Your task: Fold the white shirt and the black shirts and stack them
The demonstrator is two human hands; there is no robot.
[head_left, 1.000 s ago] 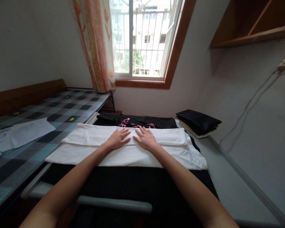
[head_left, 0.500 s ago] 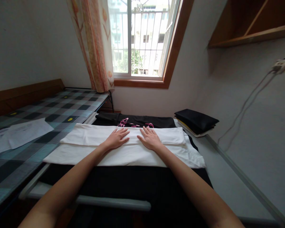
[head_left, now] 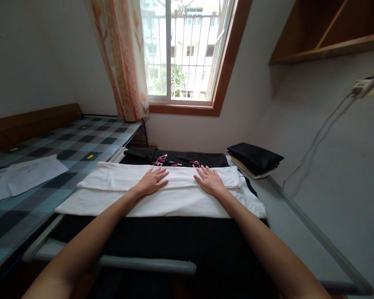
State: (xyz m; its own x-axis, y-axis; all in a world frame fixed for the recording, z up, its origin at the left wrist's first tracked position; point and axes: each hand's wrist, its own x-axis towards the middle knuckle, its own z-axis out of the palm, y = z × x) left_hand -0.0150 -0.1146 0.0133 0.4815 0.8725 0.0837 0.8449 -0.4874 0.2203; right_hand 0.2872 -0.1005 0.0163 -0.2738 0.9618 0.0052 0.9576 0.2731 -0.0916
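Note:
A white cloth garment [head_left: 177, 201] lies stretched across the table, its far part folded over into a long flat band. My left hand [head_left: 151, 181] rests palm down on that band, left of the middle, with its fingers spread. To the right, my right hand [head_left: 209, 180] also lies flat on the band, fingers apart. Beneath and beyond the white garment is black cloth [head_left: 190, 158] with pink printing. More black cloth [head_left: 180, 236] shows on the near side and hangs over the table's front edge.
A pile of folded dark cloths [head_left: 254, 158] sits at the table's far right, near the wall. On the left stands a bed [head_left: 102, 143] with a checked mattress and paper sheets [head_left: 34, 176] on it. A grey table rail [head_left: 149, 264] runs along the front. Wooden shelving [head_left: 330, 52] hangs upper right.
My right hand has slid to the right along the folded white band, widening the gap between my hands. My left hand stays in about the same place.

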